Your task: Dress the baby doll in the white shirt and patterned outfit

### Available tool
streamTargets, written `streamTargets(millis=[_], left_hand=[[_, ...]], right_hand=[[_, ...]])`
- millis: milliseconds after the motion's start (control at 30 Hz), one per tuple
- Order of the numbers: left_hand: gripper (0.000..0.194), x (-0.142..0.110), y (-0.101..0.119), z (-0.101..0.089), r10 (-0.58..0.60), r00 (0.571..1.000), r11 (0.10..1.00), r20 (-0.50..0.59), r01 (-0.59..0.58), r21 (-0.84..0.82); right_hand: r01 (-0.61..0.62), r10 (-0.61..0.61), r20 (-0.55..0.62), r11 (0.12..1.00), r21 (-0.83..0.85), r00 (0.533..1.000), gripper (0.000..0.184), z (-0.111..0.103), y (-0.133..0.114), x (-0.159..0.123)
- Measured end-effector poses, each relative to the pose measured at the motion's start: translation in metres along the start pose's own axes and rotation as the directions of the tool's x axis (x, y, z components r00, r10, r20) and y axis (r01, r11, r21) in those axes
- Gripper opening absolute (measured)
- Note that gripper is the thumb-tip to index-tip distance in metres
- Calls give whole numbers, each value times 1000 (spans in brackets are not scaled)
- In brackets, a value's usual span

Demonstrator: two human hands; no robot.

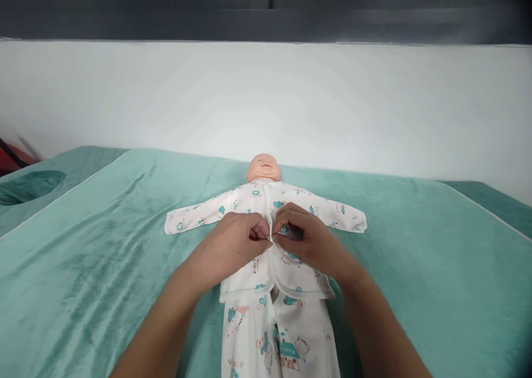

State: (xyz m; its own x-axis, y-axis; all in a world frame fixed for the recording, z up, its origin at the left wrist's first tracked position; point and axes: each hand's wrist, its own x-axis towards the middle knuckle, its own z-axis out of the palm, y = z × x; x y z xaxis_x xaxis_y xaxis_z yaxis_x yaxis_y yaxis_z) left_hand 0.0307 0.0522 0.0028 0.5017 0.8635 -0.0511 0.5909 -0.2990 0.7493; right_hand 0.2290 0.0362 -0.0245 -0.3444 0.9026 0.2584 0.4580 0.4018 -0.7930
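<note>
A baby doll (263, 168) lies on its back on a teal blanket (103, 256), head towards the wall. It wears a white printed shirt (195, 217) with both sleeves spread sideways, and matching printed trousers (266, 339). My left hand (235, 242) and my right hand (305, 236) meet over the doll's chest. Both pinch the shirt's front edges, where a thin white tie (270, 229) runs between my fingertips.
A white wall (266, 101) rises behind the padded surface, with a dark window frame (257, 12) above it. A second teal-covered surface (37, 184) with a face hole lies at the far left. Something red (10, 159) shows at the left edge.
</note>
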Motion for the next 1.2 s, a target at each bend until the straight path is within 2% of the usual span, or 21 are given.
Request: streamTargets(millis=[367, 533, 667, 733, 967, 1100, 1200], left_hand=[[22, -3, 11, 15, -54, 992, 997, -117, 60, 53], [7, -7, 12, 22, -85, 988, 995, -128, 90, 33], [7, -8, 10, 24, -119, 985, 991, -127, 125, 37], [8, -8, 8, 24, -102, 987, 994, -125, 105, 21], [10, -4, 0, 19, -70, 993, 979, -93, 50, -196], [9, -3, -5, 14, -31, 999, 926, -16, 23, -378], [9, -2, -8, 11, -5, 1000, 880, 18, 13, -476]], right_hand=[[8, -8, -1, 1000, 8, 1000, 8, 0, 0, 1], [-1, 1, 0, 1000, 16, 1000, 9, 0, 1, 1], [-6, 6, 0, 1000, 28, 1000, 7, 0, 1, 1], [-7, 7, 0, 1000, 29, 1000, 7, 0, 1, 1], [0, 0, -3, 999, 34, 1000, 6, 0, 3, 1], [-34, 36, -18, 996, 76, 999, 5, 0, 2, -1], [-84, 84, 12, 991, 106, 996, 10, -2, 1, -2]])
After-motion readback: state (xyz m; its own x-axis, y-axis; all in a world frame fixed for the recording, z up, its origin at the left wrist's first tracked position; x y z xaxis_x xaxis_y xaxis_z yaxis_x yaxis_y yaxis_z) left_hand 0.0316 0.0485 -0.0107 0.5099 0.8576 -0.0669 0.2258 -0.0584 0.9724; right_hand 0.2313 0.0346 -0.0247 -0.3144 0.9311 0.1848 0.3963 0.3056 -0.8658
